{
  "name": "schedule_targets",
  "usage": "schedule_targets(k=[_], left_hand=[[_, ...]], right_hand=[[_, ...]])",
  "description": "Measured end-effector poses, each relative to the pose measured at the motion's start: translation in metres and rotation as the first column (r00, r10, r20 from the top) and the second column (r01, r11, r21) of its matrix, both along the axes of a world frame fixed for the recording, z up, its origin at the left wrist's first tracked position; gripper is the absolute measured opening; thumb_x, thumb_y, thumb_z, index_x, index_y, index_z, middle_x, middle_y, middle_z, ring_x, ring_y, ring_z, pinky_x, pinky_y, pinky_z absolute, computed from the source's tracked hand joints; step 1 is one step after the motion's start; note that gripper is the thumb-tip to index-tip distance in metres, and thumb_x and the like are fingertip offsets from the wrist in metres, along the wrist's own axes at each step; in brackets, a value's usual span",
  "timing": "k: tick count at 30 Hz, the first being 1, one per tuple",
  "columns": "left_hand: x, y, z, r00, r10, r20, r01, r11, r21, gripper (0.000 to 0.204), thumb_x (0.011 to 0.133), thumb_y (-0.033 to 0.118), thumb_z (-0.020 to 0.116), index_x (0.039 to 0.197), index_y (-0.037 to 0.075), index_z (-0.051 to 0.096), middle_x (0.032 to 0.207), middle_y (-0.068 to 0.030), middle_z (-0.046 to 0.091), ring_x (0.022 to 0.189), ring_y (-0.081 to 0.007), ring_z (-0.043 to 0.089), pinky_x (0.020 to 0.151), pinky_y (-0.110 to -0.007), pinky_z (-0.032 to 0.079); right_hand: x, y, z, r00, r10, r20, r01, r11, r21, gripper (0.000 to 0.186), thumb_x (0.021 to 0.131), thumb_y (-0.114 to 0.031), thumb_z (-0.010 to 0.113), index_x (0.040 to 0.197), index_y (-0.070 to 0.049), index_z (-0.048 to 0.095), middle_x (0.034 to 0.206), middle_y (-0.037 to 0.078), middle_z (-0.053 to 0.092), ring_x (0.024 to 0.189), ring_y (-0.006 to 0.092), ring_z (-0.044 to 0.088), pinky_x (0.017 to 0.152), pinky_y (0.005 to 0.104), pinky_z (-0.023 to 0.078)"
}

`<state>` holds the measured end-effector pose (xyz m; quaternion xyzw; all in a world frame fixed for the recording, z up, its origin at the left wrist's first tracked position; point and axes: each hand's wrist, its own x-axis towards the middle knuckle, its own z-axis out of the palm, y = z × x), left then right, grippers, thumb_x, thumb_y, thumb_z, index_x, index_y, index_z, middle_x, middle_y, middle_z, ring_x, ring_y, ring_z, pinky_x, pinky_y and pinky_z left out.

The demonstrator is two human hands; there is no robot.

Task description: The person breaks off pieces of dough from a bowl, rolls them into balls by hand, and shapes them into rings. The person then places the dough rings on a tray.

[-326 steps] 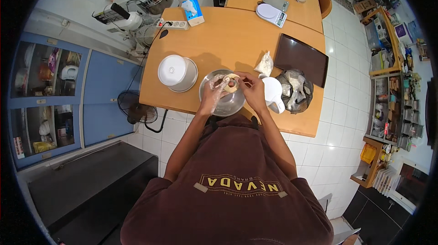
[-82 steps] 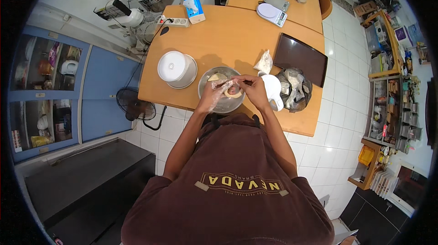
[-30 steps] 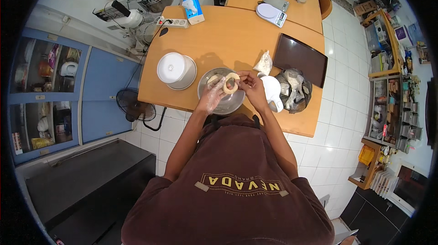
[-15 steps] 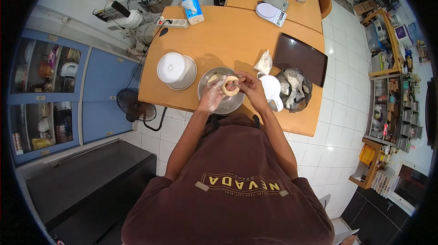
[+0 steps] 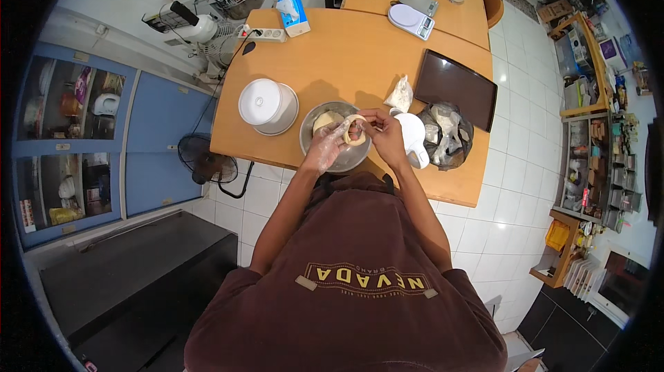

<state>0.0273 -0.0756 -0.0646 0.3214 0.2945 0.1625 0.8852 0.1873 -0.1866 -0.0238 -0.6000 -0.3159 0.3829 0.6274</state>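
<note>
A ring of pale dough (image 5: 354,139) is held up over a steel mixing bowl (image 5: 305,138) at the table's near edge. My left hand (image 5: 325,148), dusted with flour, grips the ring's left side. On the other side the fingers of my right hand (image 5: 384,135) are bent around the ring's edge, partly covering it. A larger lump of dough (image 5: 326,120) lies in the bowl, just beyond my left hand.
Left of the bowl stands a white lidded tub (image 5: 266,105). To the right are a small bag of white powder (image 5: 399,94), a white plastic container (image 5: 413,138), a dark plastic bag (image 5: 449,154) and a brown tray (image 5: 456,88). Kitchen scales (image 5: 411,20) sit farther back.
The dough ring has shifted slightly to the right and turned, now looking thinner with a wider hole. My left hand has moved off the lump in the bowl, so more of it shows.
</note>
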Motion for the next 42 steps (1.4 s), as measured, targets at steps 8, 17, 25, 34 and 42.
schedule_targets(k=[8,17,25,34,42], left_hand=[[0.009,-0.014,0.021,0.991,0.131,-0.035,-0.131,0.991,-0.005,0.029,0.102,0.014,0.066,0.128,0.001,0.06,0.112,-0.0106,0.071,0.102,-0.0212,0.071,0.096,-0.042,0.061],[0.01,-0.016,0.016,0.963,0.266,0.032,-0.255,0.946,-0.198,0.028,0.102,0.019,0.067,0.123,0.002,0.06,0.114,-0.0109,0.07,0.105,-0.0216,0.07,0.094,-0.04,0.06],[0.009,-0.018,0.03,0.96,0.261,-0.102,-0.261,0.965,0.01,0.031,0.105,0.021,0.063,0.128,0.001,0.058,0.12,-0.0107,0.067,0.114,-0.0218,0.068,0.097,-0.041,0.059],[-0.002,0.004,0.027,0.961,0.186,-0.205,-0.152,0.973,0.172,0.036,0.104,0.024,0.066,0.129,-0.002,0.06,0.117,-0.0107,0.068,0.102,-0.021,0.072,0.088,-0.038,0.064],[-0.028,0.046,0.032,0.96,0.18,-0.215,-0.151,0.978,0.144,0.017,0.101,0.012,0.068,0.114,0.003,0.062,0.112,-0.0082,0.069,0.097,-0.0178,0.071,0.087,-0.034,0.061]], right_hand=[[0.001,-0.013,0.002,0.982,-0.094,0.161,0.098,0.995,-0.018,0.018,0.094,-0.005,0.072,0.11,-0.004,0.08,0.095,0.013,0.074,0.081,0.0123,0.065,0.073,0.0273,0.052],[0.002,-0.015,-0.002,0.956,0.067,-0.287,-0.079,0.996,-0.031,0.032,0.098,-0.004,0.069,0.13,-0.001,0.067,0.105,0.005,0.074,0.096,0.0107,0.065,0.083,0.0264,0.055],[0.002,-0.009,-0.015,0.993,-0.031,-0.112,0.026,0.998,-0.052,0.032,0.095,-0.003,0.071,0.127,0.001,0.069,0.11,0.012,0.075,0.092,0.0151,0.07,0.078,0.0277,0.056],[-0.02,0.009,0.006,0.979,0.042,0.199,-0.011,0.988,-0.154,0.031,0.098,-0.003,0.068,0.129,-0.004,0.073,0.116,0.016,0.074,0.094,0.0135,0.068,0.083,0.0285,0.054],[-0.045,0.051,0.013,0.995,0.038,0.093,-0.03,0.996,-0.08,0.027,0.094,-0.005,0.071,0.12,-0.003,0.076,0.109,0.013,0.078,0.091,0.0171,0.073,0.081,0.029,0.057]])
